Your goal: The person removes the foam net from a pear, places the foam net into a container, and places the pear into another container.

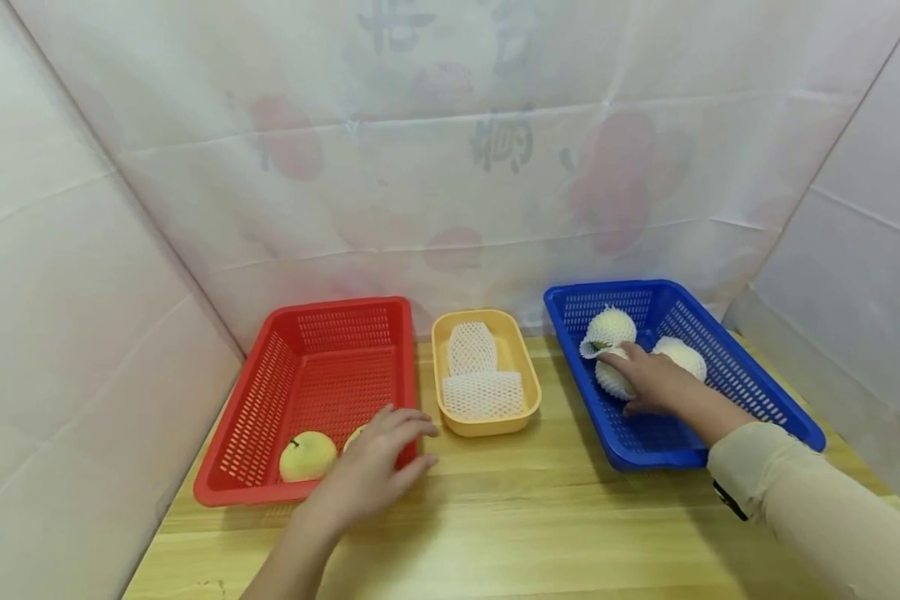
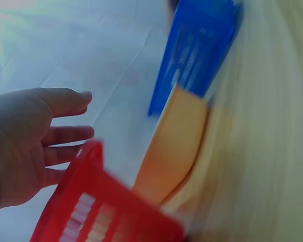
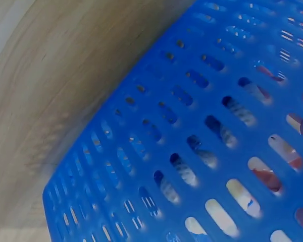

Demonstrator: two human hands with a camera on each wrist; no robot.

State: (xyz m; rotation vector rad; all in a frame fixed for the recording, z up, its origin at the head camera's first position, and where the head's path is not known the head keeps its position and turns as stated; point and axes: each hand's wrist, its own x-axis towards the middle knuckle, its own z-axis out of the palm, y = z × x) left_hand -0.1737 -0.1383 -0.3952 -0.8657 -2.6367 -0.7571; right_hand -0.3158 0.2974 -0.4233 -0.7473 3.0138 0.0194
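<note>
My right hand (image 1: 656, 383) reaches into the blue basket (image 1: 768, 408) and grips a pear in a white foam net (image 1: 613, 377), thumb on its near side and fingers over its top. Two more netted pears lie beside it, one behind (image 1: 612, 327) and one to the right (image 1: 681, 358). In the right wrist view the basket's slotted wall (image 3: 156, 121) hides most of that hand. My left hand (image 1: 378, 458) hovers over the near right corner of the red basket (image 1: 247, 496), holding nothing. In that basket sit a bare yellow pear (image 1: 308, 457) and another, mostly hidden by the hand.
Between the two baskets stands a small yellow tray (image 1: 525, 367) with two empty foam nets, one upright (image 1: 472, 348) and one lying across (image 1: 483, 395). The wooden table (image 1: 525, 517) extends in front. White cloth walls (image 1: 450, 183) enclose the back and sides.
</note>
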